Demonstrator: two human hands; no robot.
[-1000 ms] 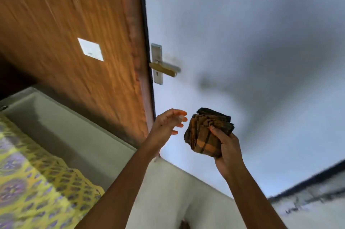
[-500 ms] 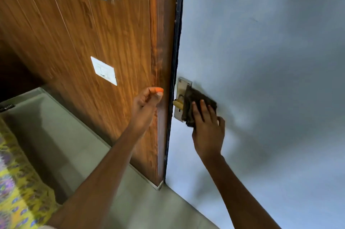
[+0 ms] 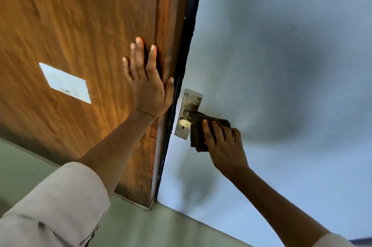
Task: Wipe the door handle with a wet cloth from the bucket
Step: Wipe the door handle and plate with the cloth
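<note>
- You're facing a pale blue door on the right, w/ a wood-grain panel on the left; a dark strip runs down between them.
- Grey-green floor shows along the bottom left, under the panel's lower edge.
- A white rectangle sits on the panel, well left of your left hand; can't tell what it is.
- Soft dark shadows lie on the door, right of the handle and below it.
- Your left hand is open, fingers spread, palm flat on the panel right beside the strip; thumb lies along the panel's edge. It grips nothing.
- A pale sleeve covers that forearm near the camera.
- Metal plate is fixed to the door just right of the strip, screws visible at its top.
- Handle: only a pale stub shows at the plate; the rest is hidden under the cloth.
- Cloth, dark brown and folded, is wrapped over the handle, touching the plate.
- Your right hand is closed around the cloth, fingers over the top, pressing it on the handle.
- Room to move: bare door to the right, above and below the hand. To the left it's tight: plate, then strip, then your left hand close by.
- Bucket isn't in view.
</note>
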